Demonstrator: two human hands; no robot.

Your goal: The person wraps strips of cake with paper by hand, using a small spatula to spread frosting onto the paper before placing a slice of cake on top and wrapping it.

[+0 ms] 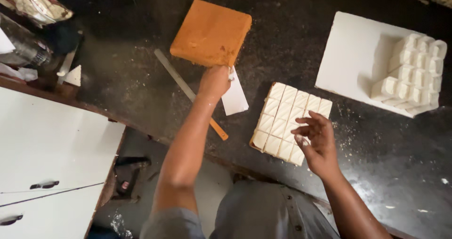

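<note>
Working left to right on the dark counter (141, 79): white cabinet (47, 149) at left edge, metal ruler (181, 84) lying diagonal. Left hand (214, 82) is closed in a fist at the near edge of the uncut brown cake slab (211, 32), gripping what looks like a white scraper (234, 97). Iced slab (289, 123) is scored into squares, still whole. Right hand (316, 137) hovers over its near corner, fingers half curled, loosely spread, holding nothing. White board (353, 55) at right carries stacked cut pieces (414, 69). Roughly midway, I'd judge.
</note>
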